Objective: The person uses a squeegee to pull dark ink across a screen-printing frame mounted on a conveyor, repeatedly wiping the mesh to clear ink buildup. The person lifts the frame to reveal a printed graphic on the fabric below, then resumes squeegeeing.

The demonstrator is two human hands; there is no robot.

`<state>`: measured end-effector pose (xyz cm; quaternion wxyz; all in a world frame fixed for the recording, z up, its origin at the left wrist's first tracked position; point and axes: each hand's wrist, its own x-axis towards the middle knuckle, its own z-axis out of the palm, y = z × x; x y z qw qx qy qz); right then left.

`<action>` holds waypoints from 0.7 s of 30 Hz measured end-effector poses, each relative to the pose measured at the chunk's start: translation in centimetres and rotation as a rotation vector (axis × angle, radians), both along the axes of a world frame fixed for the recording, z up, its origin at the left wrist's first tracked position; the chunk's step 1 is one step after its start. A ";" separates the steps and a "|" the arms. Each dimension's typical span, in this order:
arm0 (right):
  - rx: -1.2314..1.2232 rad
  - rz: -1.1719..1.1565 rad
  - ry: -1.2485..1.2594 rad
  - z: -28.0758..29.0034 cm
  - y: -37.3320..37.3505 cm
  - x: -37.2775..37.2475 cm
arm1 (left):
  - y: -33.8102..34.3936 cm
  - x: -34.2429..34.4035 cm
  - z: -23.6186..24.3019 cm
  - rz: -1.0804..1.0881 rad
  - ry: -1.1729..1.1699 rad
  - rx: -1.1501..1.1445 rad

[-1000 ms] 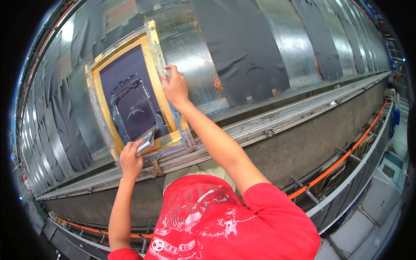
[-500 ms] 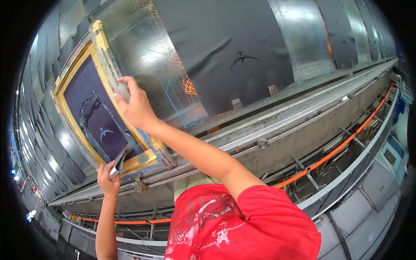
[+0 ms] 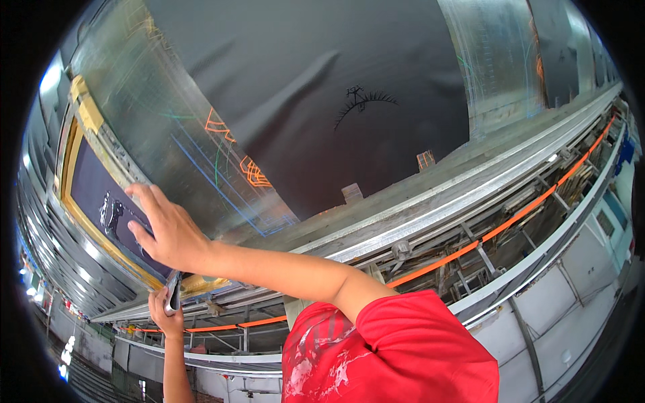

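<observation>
Framed screen (image 3: 107,144) sits under the right hand (image 3: 173,232), its fingers spread, perhaps for steadying, contact unclear; the left hand (image 3: 162,316) pinches a metal squeegee (image 3: 173,297)

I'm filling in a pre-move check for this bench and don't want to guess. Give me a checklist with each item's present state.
1. Left hand has hold of the metal tool: ok.
2. Right hand firm on the frame: cannot tell; its fingers and thumb are spread, and contact is unclear.
3. Dark paste present on the mesh: ok, a glossy patch shows.
4. Whole mesh in sight: not ok; the right hand hides part.
5. Frame flat on the table: cannot tell from this angle.
6. Dark sheet lying smooth: not ok; a crease runs left of its black motif.
</observation>
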<state>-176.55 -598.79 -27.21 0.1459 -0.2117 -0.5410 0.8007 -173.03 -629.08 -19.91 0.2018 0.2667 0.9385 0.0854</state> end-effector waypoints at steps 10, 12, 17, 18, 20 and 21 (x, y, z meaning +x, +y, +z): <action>0.030 0.042 -0.040 -0.4 0.0 0.1 | 0.8 -0.7 0.3 -0.021 -0.045 -0.026; 0.033 0.047 -0.041 -0.3 0.0 0.2 | 0.7 -0.4 0.4 -0.011 -0.052 -0.038; 0.029 0.040 -0.048 -0.2 -0.2 0.2 | 0.4 -0.4 0.3 -0.010 -0.064 -0.046; 0.035 0.033 -0.047 -0.3 -0.4 0.2 | 0.4 -0.5 0.3 -0.016 -0.064 -0.048; 0.042 0.024 -0.045 -0.4 -0.6 0.1 | -0.1 -0.8 0.2 -0.026 -0.073 -0.047; 0.046 0.021 -0.041 -0.4 -0.7 0.1 | -0.3 -0.8 0.2 -0.044 -0.069 -0.047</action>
